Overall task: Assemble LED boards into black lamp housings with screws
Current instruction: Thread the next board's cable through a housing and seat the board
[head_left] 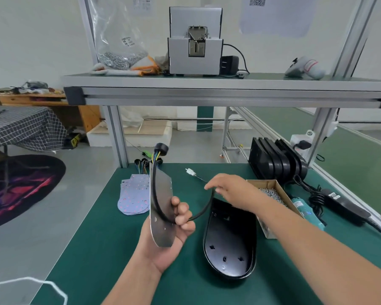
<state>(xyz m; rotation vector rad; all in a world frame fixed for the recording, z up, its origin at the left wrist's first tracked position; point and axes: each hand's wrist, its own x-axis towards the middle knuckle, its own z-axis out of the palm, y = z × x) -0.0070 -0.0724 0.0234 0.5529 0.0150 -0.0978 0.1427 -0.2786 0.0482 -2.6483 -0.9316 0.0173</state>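
LED board (165,194) upright (LED face hidden)

**Place:** small lamp-assembly workshop, 1 manual station

**Evidence:**
- workbench (110,238) topped with a green mat and framed in aluminium extrusion
- upper shelf (207,83) carrying an automatic screw feeder (195,40), a clear bag of screws (117,36) and work gloves (141,68)
- stack of black lamp housings (275,164) standing on edge at the bench's far right
- pile of LED boards (133,194) lying flat at the far left
- cardboard box of screws (271,194) beside a teal electric screwdriver (304,208) and a power adapter (343,203)
- green-belted conveyor line (350,150) running past on the right
- printed sheets (275,14) on the wall, 1 bearing a QR code
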